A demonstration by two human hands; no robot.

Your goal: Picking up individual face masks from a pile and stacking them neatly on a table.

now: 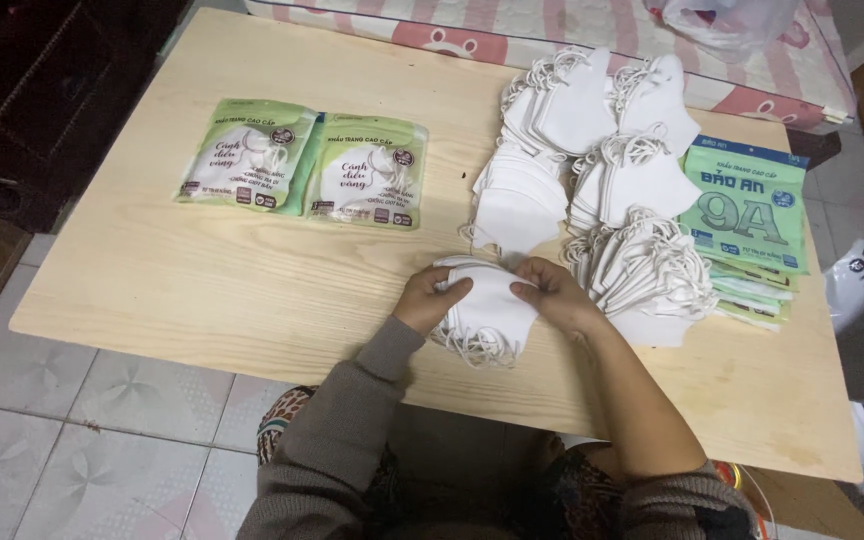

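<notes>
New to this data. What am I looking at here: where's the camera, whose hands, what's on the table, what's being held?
There is no machine here: a person works with two bare hands. The single picture comes from a camera worn on the person's head, looking down, so the arms enter from the bottom edge.

The left hand and right hand together grip a small stack of white face masks with ear loops, resting on the near part of a light wooden table.

Further back lie several piles of loose white masks. To the left are two filled green packets, side by side. On the right sits a stack of flat green pouches. Beyond the table is a pink striped mattress edge, with tiled floor below.
</notes>
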